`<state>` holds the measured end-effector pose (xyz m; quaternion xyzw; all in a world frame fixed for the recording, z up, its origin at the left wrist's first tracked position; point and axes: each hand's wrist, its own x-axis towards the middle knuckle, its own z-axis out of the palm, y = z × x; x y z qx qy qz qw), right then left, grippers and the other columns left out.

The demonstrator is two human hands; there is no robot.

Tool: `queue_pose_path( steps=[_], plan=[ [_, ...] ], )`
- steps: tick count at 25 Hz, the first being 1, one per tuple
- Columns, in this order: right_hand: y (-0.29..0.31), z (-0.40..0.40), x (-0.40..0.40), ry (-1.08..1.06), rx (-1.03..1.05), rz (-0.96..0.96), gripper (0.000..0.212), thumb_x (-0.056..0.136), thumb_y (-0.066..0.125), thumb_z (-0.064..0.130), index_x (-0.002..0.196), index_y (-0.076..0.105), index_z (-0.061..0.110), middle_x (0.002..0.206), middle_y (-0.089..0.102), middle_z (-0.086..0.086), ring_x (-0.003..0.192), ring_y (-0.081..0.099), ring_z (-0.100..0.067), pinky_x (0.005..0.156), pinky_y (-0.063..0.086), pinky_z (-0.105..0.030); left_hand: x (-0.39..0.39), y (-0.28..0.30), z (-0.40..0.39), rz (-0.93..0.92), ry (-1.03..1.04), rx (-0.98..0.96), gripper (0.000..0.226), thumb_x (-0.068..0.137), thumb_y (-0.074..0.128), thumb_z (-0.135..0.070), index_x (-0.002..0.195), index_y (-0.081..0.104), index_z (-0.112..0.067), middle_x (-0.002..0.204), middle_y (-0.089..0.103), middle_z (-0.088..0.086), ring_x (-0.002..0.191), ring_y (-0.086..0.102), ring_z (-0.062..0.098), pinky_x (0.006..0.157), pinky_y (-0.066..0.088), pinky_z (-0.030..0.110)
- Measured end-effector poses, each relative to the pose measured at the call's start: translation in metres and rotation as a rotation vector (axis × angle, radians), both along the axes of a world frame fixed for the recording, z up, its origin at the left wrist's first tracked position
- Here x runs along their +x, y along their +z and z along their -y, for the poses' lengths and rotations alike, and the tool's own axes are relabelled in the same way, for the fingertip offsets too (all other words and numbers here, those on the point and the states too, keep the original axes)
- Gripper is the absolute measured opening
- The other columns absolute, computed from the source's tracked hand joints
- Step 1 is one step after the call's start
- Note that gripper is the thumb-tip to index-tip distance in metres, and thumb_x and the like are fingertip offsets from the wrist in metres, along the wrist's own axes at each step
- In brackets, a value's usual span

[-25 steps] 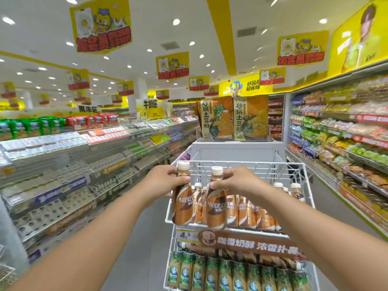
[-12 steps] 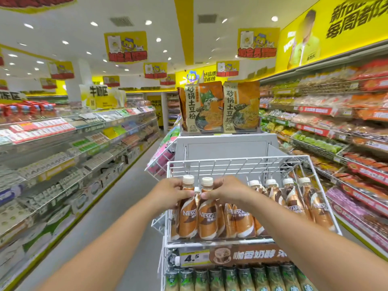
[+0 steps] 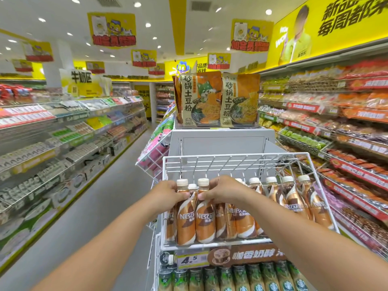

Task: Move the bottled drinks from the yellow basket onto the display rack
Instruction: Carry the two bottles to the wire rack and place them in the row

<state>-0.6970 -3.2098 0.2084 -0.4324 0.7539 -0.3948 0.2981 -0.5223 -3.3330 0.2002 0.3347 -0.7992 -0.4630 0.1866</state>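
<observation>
Both brown plastic coffee bottles (image 3: 195, 215) now stand lower, seated in the white wire display rack (image 3: 235, 159). Left hand (image 3: 165, 196) and right hand (image 3: 222, 191) grip their necks; releasing comes next.

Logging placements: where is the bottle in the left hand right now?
In the head view, the left hand grips a coffee bottle standing at the front left corner of the white wire rack, beside the bottle held by the right hand.

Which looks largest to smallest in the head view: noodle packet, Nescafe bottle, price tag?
1. Right noodle packet
2. Front Nescafe bottle, held by the right hand; it is nearer the camera, so its rank against the packet is unsure
3. Price tag
</observation>
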Motion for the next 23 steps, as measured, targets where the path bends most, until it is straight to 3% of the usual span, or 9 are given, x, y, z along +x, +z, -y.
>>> queue_pose_path(
  steps=[3, 5, 8, 10, 13, 15, 19, 23],
  plan=[
    [-0.003, 0.005, 0.001, -0.057, 0.030, -0.107, 0.036, 0.074, 0.092, 0.033, 0.100, 0.078, 0.013, 0.091, 0.081, 0.000, 0.088, 0.076, -0.017, 0.084, 0.061, -0.033, -0.006, -0.006, 0.001, 0.014, 0.010, -0.009, 0.009, 0.091, 0.076, -0.027, 0.098, 0.073, -0.021, 0.094, 0.080, -0.003, 0.088, 0.076, 0.016, 0.089, 0.060, 0.038],
    [-0.002, 0.007, 0.005, -0.092, 0.060, -0.234, 0.042, 0.075, 0.090, 0.040, 0.106, 0.076, 0.016, 0.094, 0.078, 0.002, 0.087, 0.072, -0.016, 0.076, 0.056, -0.029, -0.008, -0.007, -0.002, 0.021, 0.049, -0.046, 0.006, 0.093, 0.074, -0.027, 0.092, 0.070, -0.023, 0.094, 0.077, -0.003, 0.089, 0.073, 0.016, 0.084, 0.058, 0.031],
    [0.000, 0.011, 0.015, -0.132, 0.125, -0.371, 0.067, 0.079, 0.087, 0.042, 0.134, 0.063, 0.012, 0.126, 0.070, -0.004, 0.113, 0.067, -0.024, 0.089, 0.052, -0.031, -0.012, -0.010, -0.007, 0.034, 0.107, -0.094, 0.010, 0.097, 0.068, -0.028, 0.092, 0.061, -0.023, 0.092, 0.064, -0.008, 0.086, 0.062, 0.015, 0.073, 0.047, 0.027],
    [0.000, 0.012, 0.020, -0.148, 0.157, -0.419, 0.077, 0.080, 0.086, 0.041, 0.143, 0.055, 0.009, 0.137, 0.065, -0.007, 0.121, 0.063, -0.027, 0.098, 0.052, -0.034, -0.013, -0.012, -0.010, 0.046, 0.130, -0.099, 0.019, 0.098, 0.068, -0.031, 0.112, 0.060, -0.021, 0.103, 0.060, -0.004, 0.096, 0.057, 0.018, 0.082, 0.042, 0.027],
    [0.000, 0.010, 0.022, -0.149, 0.174, -0.436, 0.067, 0.082, 0.084, 0.040, 0.136, 0.060, 0.008, 0.129, 0.068, -0.010, 0.115, 0.067, -0.027, 0.098, 0.056, -0.039, -0.015, -0.016, -0.015, -0.015, 0.159, -0.129, 0.051, 0.097, 0.069, -0.028, 0.141, 0.051, -0.011, 0.132, 0.060, 0.008, 0.107, 0.059, 0.020, 0.090, 0.043, 0.030],
    [0.001, 0.007, 0.024, -0.148, 0.154, -0.447, 0.063, 0.084, 0.083, 0.041, 0.132, 0.062, 0.007, 0.130, 0.068, -0.012, 0.116, 0.067, -0.028, 0.099, 0.056, -0.042, -0.015, -0.018, -0.018, -0.065, 0.174, -0.192, 0.048, 0.096, 0.070, -0.024, 0.138, 0.051, -0.013, 0.135, 0.060, 0.008, 0.099, 0.059, 0.014, 0.090, 0.046, 0.032],
    [0.004, -0.004, 0.024, -0.124, 0.065, -0.502, 0.052, 0.091, 0.074, 0.041, 0.133, 0.065, 0.012, 0.130, 0.069, -0.005, 0.114, 0.066, -0.023, 0.095, 0.054, -0.033, -0.013, -0.025, -0.018, 0.018, 0.144, -0.446, 0.067, 0.096, 0.069, -0.031, 0.154, 0.037, -0.017, 0.150, 0.053, 0.006, 0.134, 0.052, 0.025, 0.105, 0.043, 0.036],
    [0.005, -0.026, 0.017, -0.090, -0.060, -0.536, 0.037, 0.099, 0.061, 0.041, 0.130, 0.069, 0.022, 0.127, 0.071, 0.001, 0.103, 0.070, -0.018, 0.092, 0.057, -0.035, -0.007, -0.024, -0.020, 0.095, 0.103, -0.646, 0.067, 0.101, 0.060, -0.040, 0.158, 0.031, -0.020, 0.162, 0.037, 0.003, 0.148, 0.036, 0.021, 0.115, 0.035, 0.035]
  ],
)
